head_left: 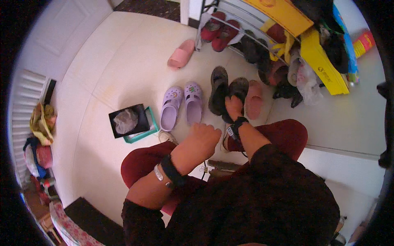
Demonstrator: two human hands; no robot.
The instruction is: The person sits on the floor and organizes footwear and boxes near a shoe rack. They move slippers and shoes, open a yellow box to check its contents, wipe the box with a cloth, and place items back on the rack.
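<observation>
My right hand reaches down to a black shoe, its fingers closed at the shoe's opening near the heel. The matching black shoe stands just to the left of it. In front of my body, my left hand is raised with its fingers curled in. Whatever those fingers hold, if anything, is hidden. A pair of lilac clogs stands on the floor beyond my left hand. Against the right side of the black shoes lies a pink slipper.
Another pink slipper lies farther off. An open box with a clear plastic bag sits left of the clogs. The metal shoe rack at the far right bears red shoes; a yellow box leans there.
</observation>
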